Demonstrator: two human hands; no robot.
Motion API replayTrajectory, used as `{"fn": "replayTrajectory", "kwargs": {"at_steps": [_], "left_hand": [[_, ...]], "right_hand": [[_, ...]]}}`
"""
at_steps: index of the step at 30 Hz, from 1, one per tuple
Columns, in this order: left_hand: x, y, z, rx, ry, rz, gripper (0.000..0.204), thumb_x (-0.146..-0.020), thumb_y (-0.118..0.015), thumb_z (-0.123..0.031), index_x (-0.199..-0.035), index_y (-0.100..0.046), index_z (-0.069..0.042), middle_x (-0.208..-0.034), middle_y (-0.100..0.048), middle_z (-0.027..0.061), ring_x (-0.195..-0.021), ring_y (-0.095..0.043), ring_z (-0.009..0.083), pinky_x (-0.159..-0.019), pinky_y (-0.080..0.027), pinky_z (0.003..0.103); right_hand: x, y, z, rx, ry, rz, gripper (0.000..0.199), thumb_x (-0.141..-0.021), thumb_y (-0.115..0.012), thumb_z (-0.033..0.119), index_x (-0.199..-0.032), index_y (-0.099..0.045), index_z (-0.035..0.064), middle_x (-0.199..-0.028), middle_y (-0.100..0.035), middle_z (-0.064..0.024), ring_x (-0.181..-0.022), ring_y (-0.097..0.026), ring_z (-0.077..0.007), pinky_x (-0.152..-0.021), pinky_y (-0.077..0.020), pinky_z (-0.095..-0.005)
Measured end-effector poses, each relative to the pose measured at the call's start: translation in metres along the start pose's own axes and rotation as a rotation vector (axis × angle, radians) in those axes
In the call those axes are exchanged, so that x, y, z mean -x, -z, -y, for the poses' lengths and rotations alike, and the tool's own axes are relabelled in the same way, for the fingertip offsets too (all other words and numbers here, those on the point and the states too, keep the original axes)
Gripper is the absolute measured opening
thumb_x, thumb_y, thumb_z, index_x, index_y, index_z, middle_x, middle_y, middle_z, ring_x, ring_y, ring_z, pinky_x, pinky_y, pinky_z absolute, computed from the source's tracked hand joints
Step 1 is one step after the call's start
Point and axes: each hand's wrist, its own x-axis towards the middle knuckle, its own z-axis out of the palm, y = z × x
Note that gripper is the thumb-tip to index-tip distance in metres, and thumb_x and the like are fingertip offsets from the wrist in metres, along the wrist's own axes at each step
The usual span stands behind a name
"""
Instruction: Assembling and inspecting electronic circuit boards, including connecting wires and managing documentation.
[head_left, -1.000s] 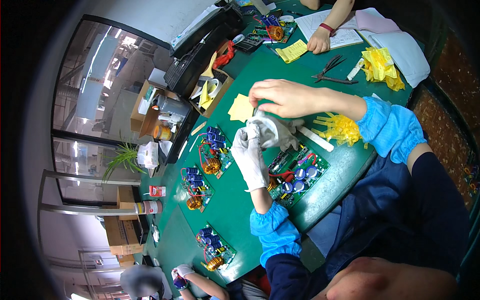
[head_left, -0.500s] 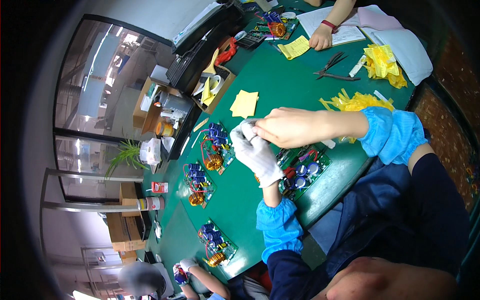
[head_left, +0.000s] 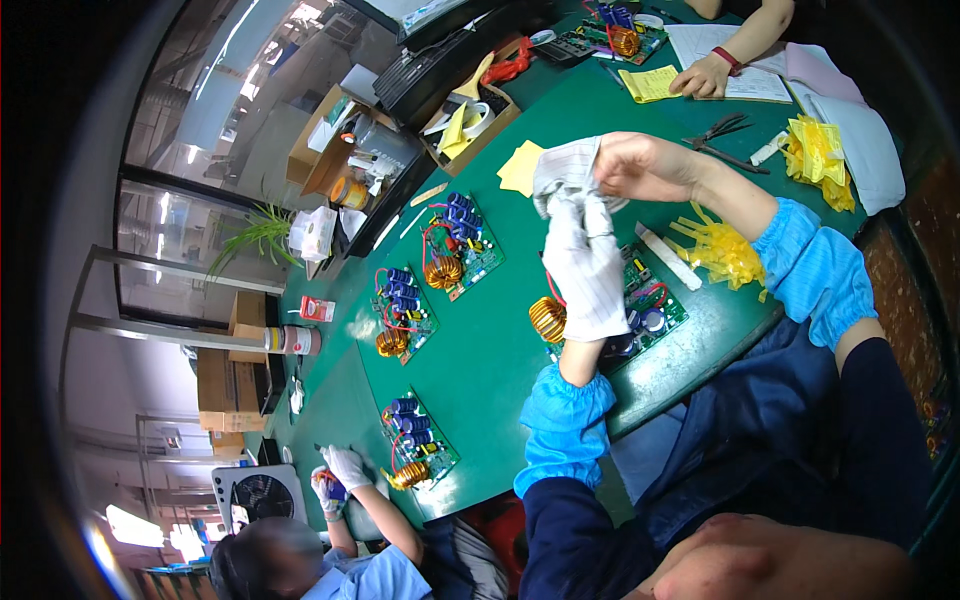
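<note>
Holding both hands up over the green table (head_left: 480,360), we have the left hand (head_left: 590,270) already inside a white striped glove, fingers stretched upward. Our bare right hand (head_left: 640,165) pinches a second white glove (head_left: 565,175) bunched at the left fingertips. Just beneath the left wrist lies a circuit board (head_left: 640,315) with a copper coil, yellow ties (head_left: 725,250) near its right. Farther left sit two more circuit boards (head_left: 460,240), and pliers (head_left: 725,135) lie at the far right.

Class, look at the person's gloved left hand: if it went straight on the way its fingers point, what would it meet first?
Probably the loose white glove held by the bare right hand, just past the left hand; depth is unclear.
</note>
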Motion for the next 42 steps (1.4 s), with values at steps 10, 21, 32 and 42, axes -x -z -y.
{"fn": "replayTrajectory", "kwargs": {"at_steps": [10, 21, 32, 42], "left_hand": [[-0.005, 0.009, -0.036, -0.635, -0.476, 0.089, 0.012, -0.088, -0.067, -0.016, -0.087, -0.059, -0.007, -0.078, -0.06, 0.0128, -0.067, -0.061, 0.0325, -0.057, -0.048, 0.041], [-0.005, 0.001, -0.02, -0.764, -0.276, -0.077, 0.029, -0.083, -0.071, -0.024, -0.099, -0.056, -0.005, -0.083, -0.061, 0.012, -0.076, -0.063, 0.0314, -0.066, -0.05, 0.044], [0.005, -0.008, -0.024, -0.608, -0.401, 0.065, 0.015, -0.078, -0.069, -0.013, -0.076, -0.056, -0.007, -0.066, -0.056, 0.0123, -0.061, -0.059, 0.0317, -0.056, -0.046, 0.042], [0.012, -0.003, -0.033, -0.665, -0.488, 0.188, 0.015, -0.076, -0.07, -0.013, -0.075, -0.056, -0.008, -0.068, -0.057, 0.0098, -0.063, -0.059, 0.0299, -0.057, -0.046, 0.042]], "right_hand": [[0.006, -0.012, -0.022, 1.265, 0.169, -0.008, 0.026, -0.085, -0.064, 0.012, -0.107, -0.062, 0.0003, -0.099, -0.068, -0.0192, -0.088, -0.066, -0.0318, -0.079, -0.0509, -0.0383], [-0.006, -0.037, -0.021, 0.159, -0.164, -0.221, 0.034, -0.104, -0.042, 0.024, -0.131, -0.053, 0.005, -0.113, -0.061, -0.0037, -0.1, -0.059, -0.0088, -0.084, -0.0511, -0.0263], [-0.018, -0.021, -0.04, -0.308, 0.005, -0.304, 0.016, -0.09, -0.053, -0.003, -0.103, -0.062, -0.0025, -0.1, -0.065, -0.0122, -0.087, -0.066, -0.0182, -0.08, -0.057, -0.0332], [-0.014, -0.016, -0.055, 0.047, -0.171, -0.113, 0.05, -0.1, -0.052, 0.036, -0.14, -0.043, 0.0079, -0.138, -0.051, -0.0126, -0.12, -0.053, -0.0248, -0.096, -0.0477, -0.0387]]}}
